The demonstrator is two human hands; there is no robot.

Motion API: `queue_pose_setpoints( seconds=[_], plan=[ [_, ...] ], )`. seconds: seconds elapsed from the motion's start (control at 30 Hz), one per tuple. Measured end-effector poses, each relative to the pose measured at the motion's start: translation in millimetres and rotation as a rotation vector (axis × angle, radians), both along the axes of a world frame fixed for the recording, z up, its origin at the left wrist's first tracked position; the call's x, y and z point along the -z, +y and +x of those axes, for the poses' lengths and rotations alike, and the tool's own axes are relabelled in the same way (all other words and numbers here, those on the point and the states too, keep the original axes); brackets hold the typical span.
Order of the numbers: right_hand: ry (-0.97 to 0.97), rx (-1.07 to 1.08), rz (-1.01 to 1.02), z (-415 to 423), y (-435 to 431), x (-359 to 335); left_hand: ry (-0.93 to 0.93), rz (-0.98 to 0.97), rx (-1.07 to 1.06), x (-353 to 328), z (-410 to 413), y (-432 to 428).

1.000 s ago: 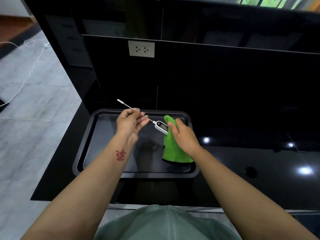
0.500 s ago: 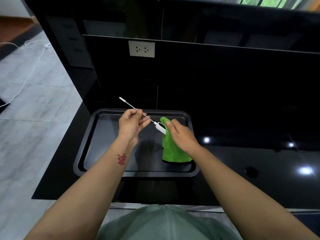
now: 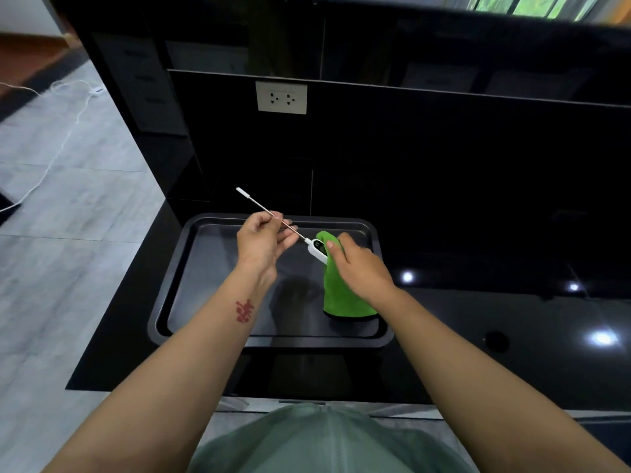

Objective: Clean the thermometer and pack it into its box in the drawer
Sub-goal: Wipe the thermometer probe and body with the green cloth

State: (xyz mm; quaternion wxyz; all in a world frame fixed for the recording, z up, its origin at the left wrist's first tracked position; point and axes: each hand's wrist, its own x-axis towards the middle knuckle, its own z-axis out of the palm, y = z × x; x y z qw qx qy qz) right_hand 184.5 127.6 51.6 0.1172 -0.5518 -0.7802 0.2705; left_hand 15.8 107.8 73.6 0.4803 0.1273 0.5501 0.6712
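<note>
Green cloth (image 3: 341, 291) hangs from the right hand (image 3: 358, 264), which covers most of the thermometer's (image 3: 316, 249) white body, pinching it through the fabric. The left hand (image 3: 261, 238) pinches the thin metal probe (image 3: 273, 215), its capped tip (image 3: 242, 191) pointing away. All this is held above a black tray (image 3: 164, 322); the cloth's hem hides one corner.

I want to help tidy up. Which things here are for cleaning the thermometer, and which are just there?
For the job:
- white probe thermometer with thin metal stem
- bright green cloth
- left hand and right hand, holding them

Just there:
- black sunken sink
- white wall socket
- white cable on the floor
</note>
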Motion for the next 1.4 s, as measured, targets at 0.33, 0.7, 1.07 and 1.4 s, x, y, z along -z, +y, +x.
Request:
queue_pose_setpoints(
  seconds=[0.33, 0.7, 1.07, 1.4],
  plan=[
    [0.391, 0.212, -0.201, -1.1, 4.0, 4.3, -0.029, 0.06, -0.008, -9.4, -6.6, -2.6],
    [0.537, 0.255, -0.147, -6.9, -10.7, 7.6, 0.407, -0.268, 0.47, 10.3, 28.9, -18.0],
    [0.699, 0.61, -0.278, 17.9, 4.9, 17.1, 0.161, -0.152, 0.592, -10.5, 12.5, -21.8],
    [1.358, 0.754, -0.545, 15.4, 22.0, -19.1, 0.184, -0.189, 1.082, -13.6, 31.0, -45.3]
  ],
)
